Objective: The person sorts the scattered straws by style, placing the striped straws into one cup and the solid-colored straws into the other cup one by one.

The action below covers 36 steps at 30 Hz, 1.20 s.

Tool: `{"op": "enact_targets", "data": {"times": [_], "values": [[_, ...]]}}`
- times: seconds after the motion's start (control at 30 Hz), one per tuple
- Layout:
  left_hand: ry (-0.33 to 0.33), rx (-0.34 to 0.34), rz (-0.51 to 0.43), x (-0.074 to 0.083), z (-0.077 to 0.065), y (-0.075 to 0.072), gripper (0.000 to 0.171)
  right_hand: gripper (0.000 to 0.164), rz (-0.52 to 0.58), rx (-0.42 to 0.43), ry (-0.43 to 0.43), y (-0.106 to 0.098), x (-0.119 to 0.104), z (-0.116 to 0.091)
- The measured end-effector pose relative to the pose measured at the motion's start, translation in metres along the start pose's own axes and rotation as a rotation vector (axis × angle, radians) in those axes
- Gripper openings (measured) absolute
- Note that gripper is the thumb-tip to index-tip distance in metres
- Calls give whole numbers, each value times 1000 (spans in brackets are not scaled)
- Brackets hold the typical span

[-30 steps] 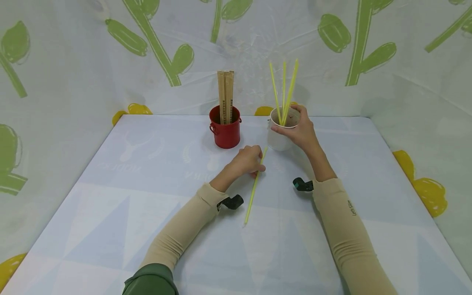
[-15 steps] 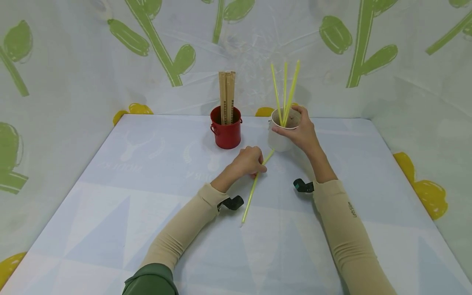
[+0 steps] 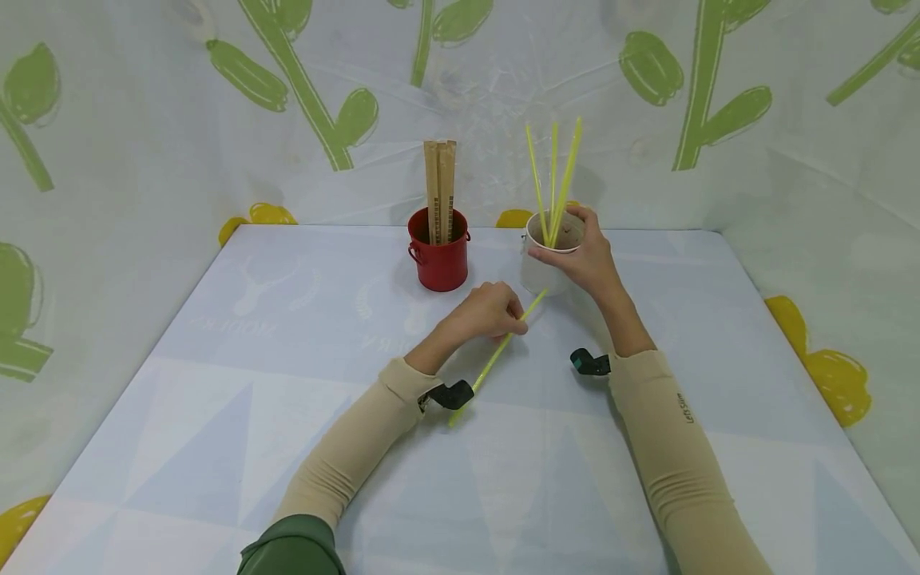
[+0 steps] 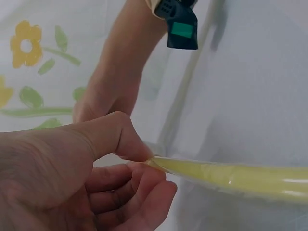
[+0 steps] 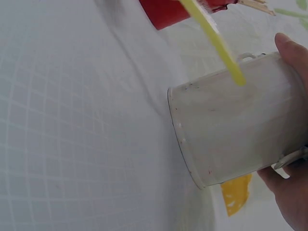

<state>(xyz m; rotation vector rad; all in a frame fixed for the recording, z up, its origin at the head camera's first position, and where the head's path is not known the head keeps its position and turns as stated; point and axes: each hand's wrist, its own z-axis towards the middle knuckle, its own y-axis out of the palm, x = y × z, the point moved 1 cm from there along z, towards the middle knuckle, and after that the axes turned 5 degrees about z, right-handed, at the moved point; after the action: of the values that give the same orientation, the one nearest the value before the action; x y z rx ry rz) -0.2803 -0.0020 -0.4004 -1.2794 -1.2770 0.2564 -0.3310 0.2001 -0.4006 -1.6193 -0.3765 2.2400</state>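
Observation:
My left hand (image 3: 490,310) pinches a yellow straw (image 3: 491,365) between thumb and fingers, close over the table. In the left wrist view a clear wrapper shows around the straw (image 4: 250,179). It slants across the head view, its far end overlapping the base of a small white bucket (image 3: 537,270) and its near end partly behind the left wrist camera. Fingers and thumb of my right hand (image 3: 595,259) grip that bucket at the rim from the right. Several yellow straws (image 3: 569,177) stand in it, leaning apart. The right wrist view shows the bucket's side (image 5: 231,127) and its wire handle.
To the left of the white bucket stands a red bucket (image 3: 442,268) holding several sticks in brown paper sleeves (image 3: 440,192). Behind the table's far edge hangs a pale curtain (image 3: 496,96) printed with green leaves. A pale patterned cloth (image 3: 302,447) covers the table.
The straw has turned in my left hand: its far end swung right to the white bucket, its near end left. My left hand shifted slightly right. My right hand stays on the bucket.

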Motion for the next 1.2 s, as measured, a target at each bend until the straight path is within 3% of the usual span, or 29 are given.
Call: {"op": "enact_targets", "data": {"times": [0.33,0.63,0.77,0.97,1.2], "values": [[45,10,-162,2,-1,-6,12,96,4,6,-12,0,1,0],[100,55,-192,0,0,-8,13,96,-3,-2,12,0,0,0],[87,8,-202,-3,-1,-11,13,96,-6,-4,13,0,-1,-1],[66,-116,-214,-8,-5,-19,10,95,-2,-3,9,0,-1,-1],[202,-208,-259,-5,-10,-25,17,97,-16,0,9,0,0,-1]]}}
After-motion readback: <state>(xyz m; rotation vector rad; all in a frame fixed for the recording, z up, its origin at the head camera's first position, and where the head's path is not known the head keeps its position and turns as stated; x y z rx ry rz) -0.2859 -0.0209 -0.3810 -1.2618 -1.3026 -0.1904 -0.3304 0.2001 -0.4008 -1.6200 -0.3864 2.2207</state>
